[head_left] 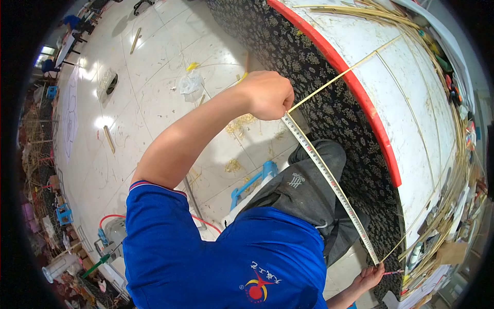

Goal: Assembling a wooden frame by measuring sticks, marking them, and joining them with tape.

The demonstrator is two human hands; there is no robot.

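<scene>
A white tape measure (329, 177) is stretched between my hands, slanting down to the right over my lap. It runs along one side of a frame of thin bamboo strips (342, 76) that lies partly on the white tabletop. My left hand (267, 95) is closed in a fist at the far corner, pinching the tape's upper end and the strip there. At the near corner, my right hand (366, 278) is closed on the tape's lower end beside the strip. A slim pink stick, perhaps a pen (393, 272), pokes out past the right fingers.
The table (329, 20) has a red curved edge (355, 87) and a black floral skirt (288, 51). Bamboo strips (463, 201) pile up along its far side. On the tiled floor are a plastic bag (191, 82), shavings (234, 166) and a blue stool (252, 180).
</scene>
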